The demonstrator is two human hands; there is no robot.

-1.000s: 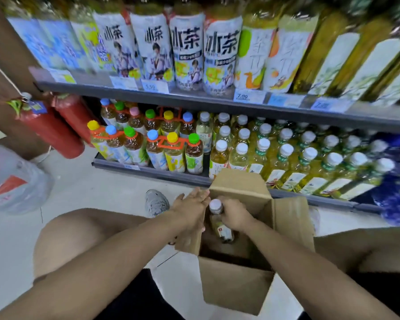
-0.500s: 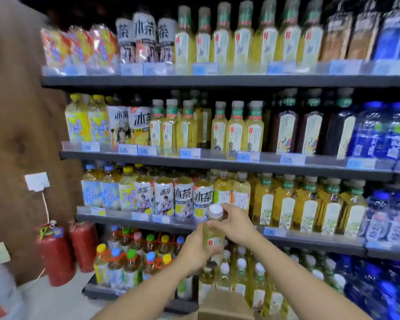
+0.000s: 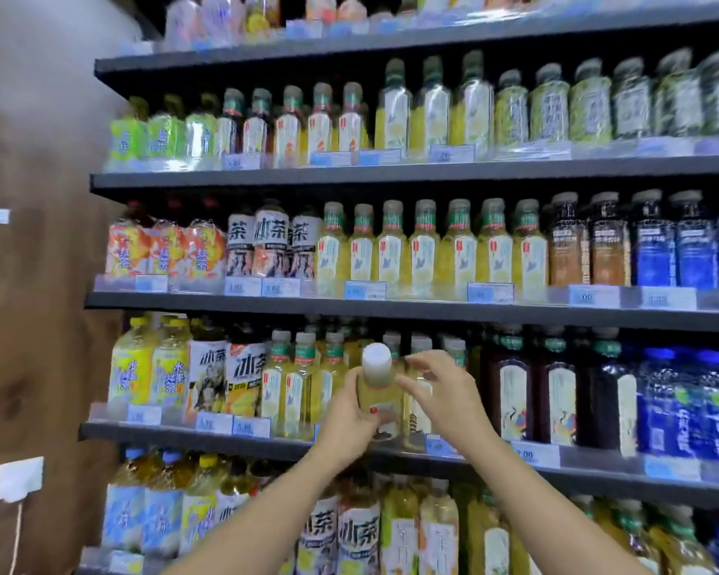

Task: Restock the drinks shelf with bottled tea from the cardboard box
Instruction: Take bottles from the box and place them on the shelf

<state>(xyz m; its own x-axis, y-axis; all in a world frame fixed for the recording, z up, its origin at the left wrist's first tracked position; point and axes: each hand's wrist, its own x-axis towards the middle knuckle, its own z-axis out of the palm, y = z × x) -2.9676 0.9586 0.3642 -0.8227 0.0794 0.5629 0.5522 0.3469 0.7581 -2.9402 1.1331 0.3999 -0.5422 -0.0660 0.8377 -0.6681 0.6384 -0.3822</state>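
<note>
A small bottle of yellow tea (image 3: 375, 377) with a white cap is held upright in front of the drinks shelf (image 3: 233, 438). My left hand (image 3: 349, 425) grips it round the lower body from the left. My right hand (image 3: 441, 392) hovers just right of the bottle with fingers spread and loosely bent; its thumb is at the bottle's side, and I cannot tell if it touches. Behind the bottle stand similar yellow tea bottles (image 3: 297, 388) with green-banded necks. The cardboard box is out of view.
Several dark shelves packed with drinks fill the view. Dark tea bottles (image 3: 557, 400) and blue bottles (image 3: 690, 412) stand to the right, large yellow bottles (image 3: 142, 375) to the left. A brown wall (image 3: 30, 325) with a white socket (image 3: 17, 477) borders the left.
The view has swung up from the box on the floor to the upper shelves. The bottle has risen from the box to shelf height, and my right hand has come off its cap.
</note>
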